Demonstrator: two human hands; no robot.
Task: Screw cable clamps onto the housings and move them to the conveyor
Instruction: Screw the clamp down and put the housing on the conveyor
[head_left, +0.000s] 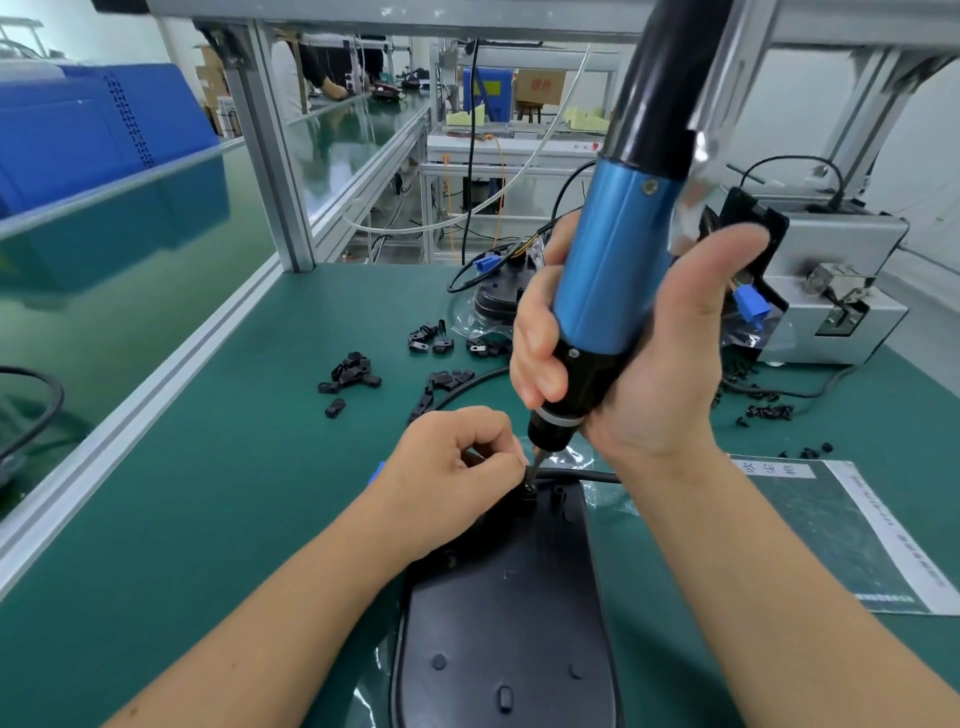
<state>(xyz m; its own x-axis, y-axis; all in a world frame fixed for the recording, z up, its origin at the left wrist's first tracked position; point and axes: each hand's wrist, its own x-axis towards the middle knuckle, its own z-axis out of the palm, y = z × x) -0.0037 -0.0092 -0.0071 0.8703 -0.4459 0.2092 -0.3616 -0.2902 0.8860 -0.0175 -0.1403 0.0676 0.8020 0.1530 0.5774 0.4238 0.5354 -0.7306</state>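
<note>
A black plastic housing (506, 597) lies flat on the green mat in front of me, with a black cable (597, 475) crossing its far end. My left hand (452, 467) pinches a small black cable clamp (527, 491) against the housing's far edge. My right hand (639, 364) grips a blue and black electric screwdriver (608, 270), held nearly upright. Its bit tip meets the clamp right beside my left fingertips. Loose black clamps (353, 371) lie scattered on the mat beyond my hands.
Another housing with blue connectors (491, 296) sits behind the screwdriver. A grey screw feeder box (831, 301) stands at the right, with loose screws (769, 410) before it. A printed sheet (841, 530) lies at right. The green conveyor (130, 270) runs along the left behind an aluminium rail.
</note>
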